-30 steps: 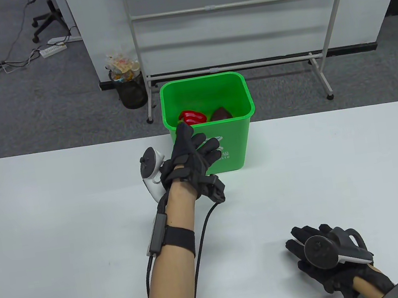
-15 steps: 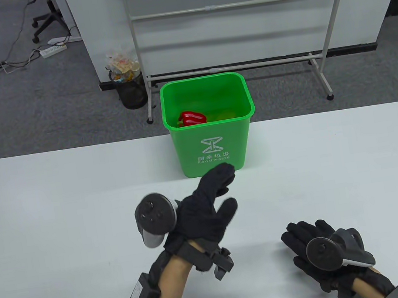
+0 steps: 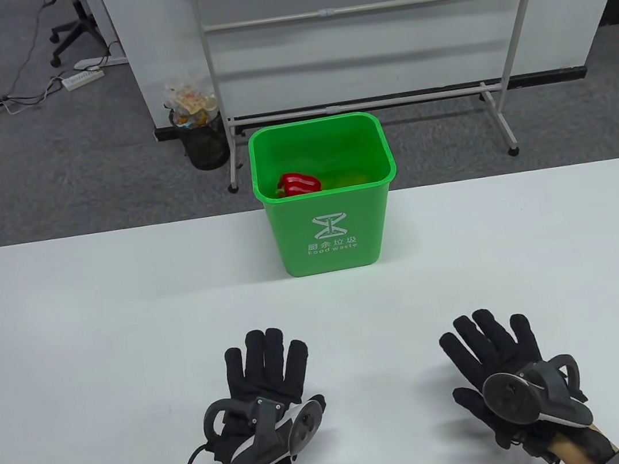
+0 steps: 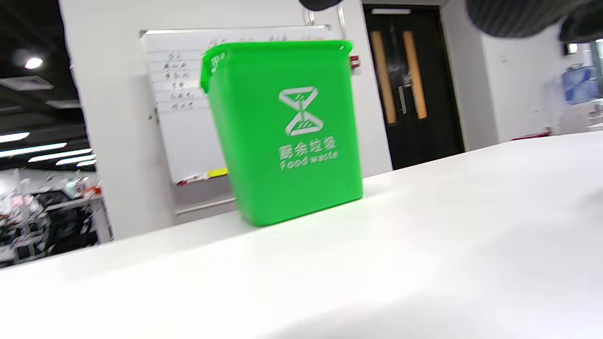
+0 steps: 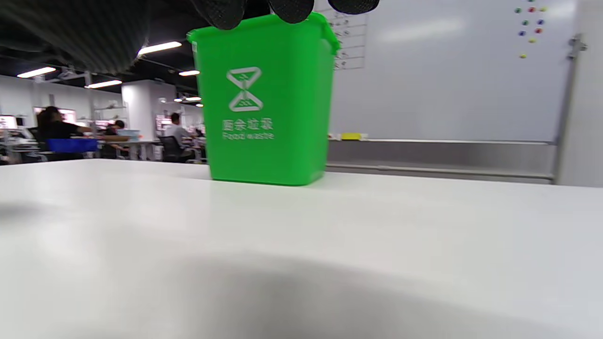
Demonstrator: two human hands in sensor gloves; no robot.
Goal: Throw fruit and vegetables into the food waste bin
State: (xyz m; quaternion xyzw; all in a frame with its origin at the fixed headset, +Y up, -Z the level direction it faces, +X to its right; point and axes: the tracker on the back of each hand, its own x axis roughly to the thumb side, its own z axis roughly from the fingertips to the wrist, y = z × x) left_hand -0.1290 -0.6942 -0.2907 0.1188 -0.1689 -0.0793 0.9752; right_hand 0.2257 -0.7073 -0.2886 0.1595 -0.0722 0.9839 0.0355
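A green food waste bin stands at the table's far edge, centre; it also shows in the left wrist view and the right wrist view. A red bell pepper lies inside it, with something yellowish-green beside it. My left hand lies flat on the table near the front, fingers spread, empty. My right hand lies flat to its right, fingers spread, empty. Both hands are well short of the bin.
The white table spreads wide around the hands. Behind it stand a whiteboard frame and a black mesh waste basket on the floor.
My left hand has pulled back from the bin's rim to the table's front and turned palm down. A dark item seen in the bin earlier is out of sight. My right hand shifted slightly forward.
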